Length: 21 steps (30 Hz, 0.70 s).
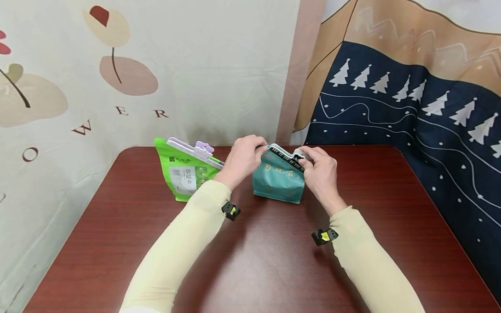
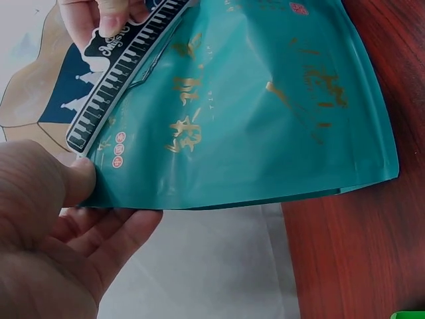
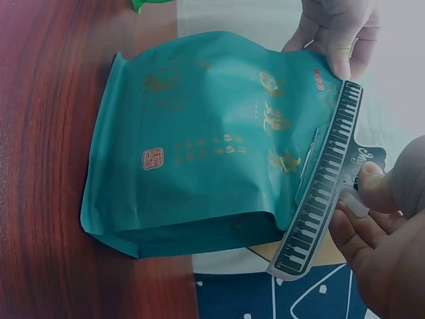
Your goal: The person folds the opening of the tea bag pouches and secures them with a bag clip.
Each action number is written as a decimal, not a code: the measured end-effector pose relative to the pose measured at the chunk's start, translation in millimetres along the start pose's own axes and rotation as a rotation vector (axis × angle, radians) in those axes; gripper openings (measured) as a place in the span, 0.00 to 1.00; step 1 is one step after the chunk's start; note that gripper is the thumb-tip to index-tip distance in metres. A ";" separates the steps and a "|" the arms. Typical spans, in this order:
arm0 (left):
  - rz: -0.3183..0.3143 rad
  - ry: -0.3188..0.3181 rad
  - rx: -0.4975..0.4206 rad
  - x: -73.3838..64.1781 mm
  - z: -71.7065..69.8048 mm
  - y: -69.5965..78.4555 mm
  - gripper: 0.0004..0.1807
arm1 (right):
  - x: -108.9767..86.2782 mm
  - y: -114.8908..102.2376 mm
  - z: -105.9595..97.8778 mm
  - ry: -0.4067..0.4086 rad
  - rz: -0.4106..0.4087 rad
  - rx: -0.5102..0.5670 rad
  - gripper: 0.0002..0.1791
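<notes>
A teal pouch (image 1: 278, 181) with gold lettering stands on the table. Along its top edge lies a long clip (image 3: 322, 179) printed with black-and-white piano keys. My left hand (image 1: 244, 156) pinches the pouch's upper left corner between thumb and fingers, right by the clip's end. My right hand (image 1: 321, 172) grips the clip's handle, thumb on its dark printed side and fingers behind, as the right wrist view shows. In the left wrist view, the left thumb (image 2: 80, 181) presses on the pouch corner with the fingers underneath.
Left of the teal pouch stands a bright green pouch (image 1: 168, 171) with a white label, a lilac clip (image 1: 192, 149) across its top. The dark red-brown wooden table (image 1: 263, 276) ends at a printed curtain (image 1: 214, 65) behind. A navy tree-patterned cloth (image 1: 381, 101) hangs at right.
</notes>
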<state>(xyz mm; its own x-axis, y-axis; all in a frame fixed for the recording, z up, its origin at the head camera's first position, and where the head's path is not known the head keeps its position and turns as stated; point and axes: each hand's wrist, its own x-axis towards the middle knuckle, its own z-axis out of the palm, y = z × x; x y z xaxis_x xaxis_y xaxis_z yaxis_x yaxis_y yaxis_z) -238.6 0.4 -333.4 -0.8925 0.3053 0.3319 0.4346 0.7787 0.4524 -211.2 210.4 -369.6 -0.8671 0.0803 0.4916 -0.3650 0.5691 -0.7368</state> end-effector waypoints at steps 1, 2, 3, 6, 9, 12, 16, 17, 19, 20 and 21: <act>-0.001 0.000 0.000 -0.1 0.0 0.2 0.08 | 0.2 0.4 0.6 0.001 0.002 -0.001 0.15; -0.002 -0.002 -0.002 -0.1 0.0 0.3 0.08 | 0.2 0.2 1.0 0.001 0.006 0.000 0.15; -0.004 -0.002 -0.001 -0.1 0.2 0.4 0.08 | 0.3 0.2 1.2 0.002 0.011 0.000 0.15; -0.011 -0.004 -0.002 -0.1 0.8 0.4 0.08 | 0.7 0.0 1.8 -0.001 0.022 -0.003 0.14; -0.020 -0.004 -0.003 -0.1 1.3 0.1 0.08 | 1.1 -0.8 1.7 -0.004 0.029 -0.002 0.14; -0.025 -0.002 -0.005 -0.2 1.7 0.0 0.08 | 1.6 -1.4 1.4 -0.008 0.034 0.003 0.14; -0.021 0.001 -0.007 -0.3 2.0 -0.2 0.08 | 2.4 -1.3 0.8 -0.014 0.044 0.008 0.14; -0.020 -0.001 -0.010 -0.1 2.2 -0.3 0.08 | 2.5 -1.6 0.4 -0.016 0.045 0.007 0.15; -0.018 -0.002 -0.014 -0.1 2.3 -0.4 0.08 | 3.1 -1.0 0.5 -0.019 0.042 0.002 0.15; -0.017 -0.003 -0.016 -0.1 2.5 -0.5 0.08 | 3.3 -0.7 0.7 -0.019 0.037 0.000 0.15; -0.016 -0.003 -0.016 -0.1 2.6 -0.6 0.07 | 3.6 -0.4 0.8 -0.020 0.033 -0.001 0.15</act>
<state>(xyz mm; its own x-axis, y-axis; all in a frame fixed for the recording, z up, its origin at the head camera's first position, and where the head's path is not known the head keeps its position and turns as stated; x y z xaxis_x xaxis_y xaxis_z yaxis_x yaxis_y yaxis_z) -239.1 1.3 -335.8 -0.9000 0.2945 0.3215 0.4218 0.7747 0.4711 -214.5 209.8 -367.9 -0.8854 0.0824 0.4575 -0.3357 0.5674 -0.7519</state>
